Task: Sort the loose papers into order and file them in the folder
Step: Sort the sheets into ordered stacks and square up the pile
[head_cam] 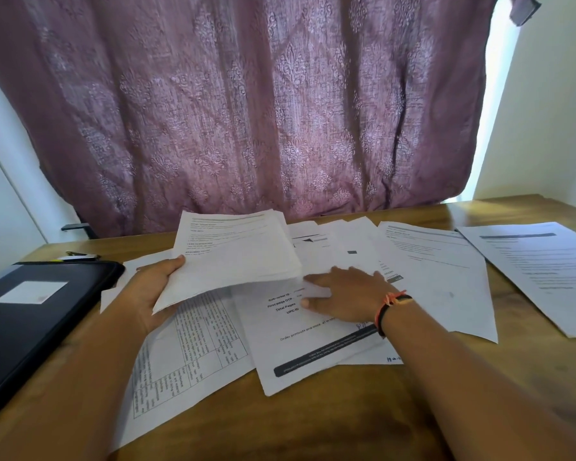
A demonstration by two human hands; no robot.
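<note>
My left hand [148, 291] holds a small stack of printed papers [236, 254] lifted above the table, thumb on top at its left edge. My right hand [343, 294] lies flat with straight fingers on a loose sheet with an order printout [313, 354] in the middle of the table. Several more loose sheets are spread around: a table-printed sheet [187, 354] at the front left, one sheet [436, 271] right of centre and another [539, 271] at the far right. A closed black folder [37, 314] with a white label lies at the left edge.
The wooden table [313, 424] has bare wood along its front edge. A purple patterned curtain [246, 104] hangs behind the table. A pen [80, 256] lies behind the folder at the back left.
</note>
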